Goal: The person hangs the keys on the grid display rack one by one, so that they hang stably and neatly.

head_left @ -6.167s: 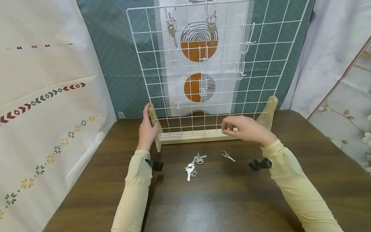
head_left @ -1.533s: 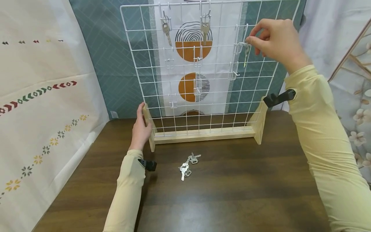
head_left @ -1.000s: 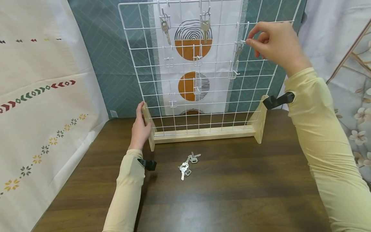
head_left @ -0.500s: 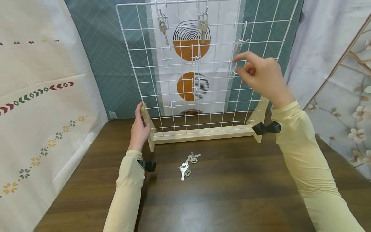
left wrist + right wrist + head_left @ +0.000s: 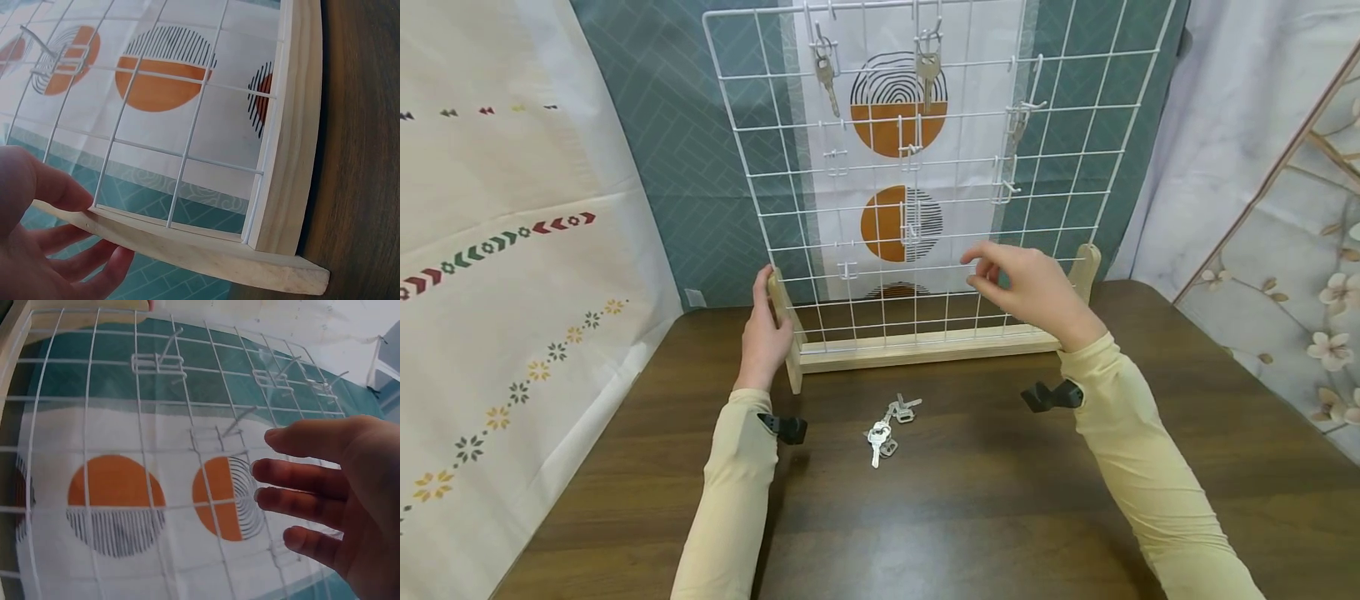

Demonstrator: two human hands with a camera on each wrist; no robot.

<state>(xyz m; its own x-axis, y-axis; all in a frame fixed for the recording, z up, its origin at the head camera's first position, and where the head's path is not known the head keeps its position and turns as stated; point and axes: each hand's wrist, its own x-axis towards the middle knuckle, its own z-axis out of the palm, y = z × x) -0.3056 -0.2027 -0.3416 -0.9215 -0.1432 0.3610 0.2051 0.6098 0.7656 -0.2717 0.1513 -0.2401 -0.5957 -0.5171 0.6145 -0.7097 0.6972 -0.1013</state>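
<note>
In the head view my left hand [image 5: 763, 337] grips the left wooden upright [image 5: 782, 304] of a stand holding a white wire grid. The left wrist view shows the thumb on one side of the wood [image 5: 206, 256] and the fingers on the other. My right hand [image 5: 1030, 292] hovers before the grid's lower right, fingers loosely bent and holding nothing. Three hooks carry keys: one upper left key [image 5: 825, 73], one upper middle key [image 5: 928, 68], and one right key [image 5: 1017, 127]. Several loose keys [image 5: 878, 433] lie together on the table in front of the stand.
Bare hooks, such as the lower left hook [image 5: 847, 269] and the right hook [image 5: 1009, 190], project from the grid. A wooden base bar [image 5: 925, 350] joins the uprights on the brown table [image 5: 970, 517]. Patterned cloths hang behind and at both sides.
A single key from the table was lifted by my right hand, hung on the right hook and released. That hand then came down and left. My left hand stays on the upright.
</note>
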